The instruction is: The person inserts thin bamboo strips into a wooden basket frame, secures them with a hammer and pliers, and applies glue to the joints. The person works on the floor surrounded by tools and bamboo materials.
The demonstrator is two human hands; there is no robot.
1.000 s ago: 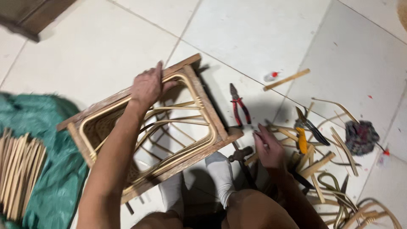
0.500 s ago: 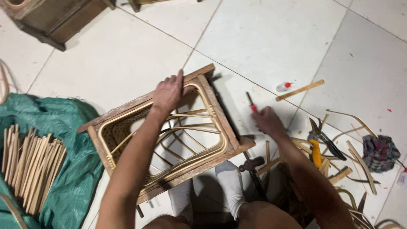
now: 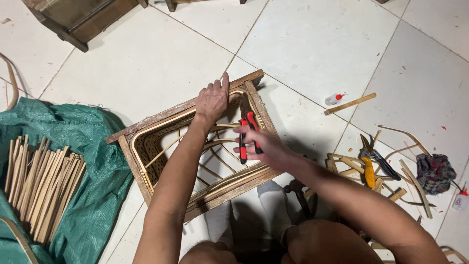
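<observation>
A rectangular wooden frame [image 3: 146,124] with woven rattan sides and bent cane strips inside lies on the white tiled floor. My left hand [image 3: 212,100] rests on its far rim, fingers over the edge. My right hand [image 3: 264,144] holds red-handled pliers [image 3: 245,134] over the frame's right end, jaws pointing toward the far corner. My feet in white socks [image 3: 271,195] sit against the frame's near side.
A green sheet [image 3: 93,161] at left carries a bundle of cane sticks [image 3: 41,183]. Right of me lie yellow-handled cutters [image 3: 369,171], black shears [image 3: 381,159], cane offcuts, a dark cloth [image 3: 435,171], a small glue bottle [image 3: 334,99] and a wooden stick [image 3: 351,103]. Wooden furniture [image 3: 78,19] stands at the top.
My right hand picked the red-handled pliers off the floor and carried them left over the frame. My left hand stayed on the far rim. The view shifted.
</observation>
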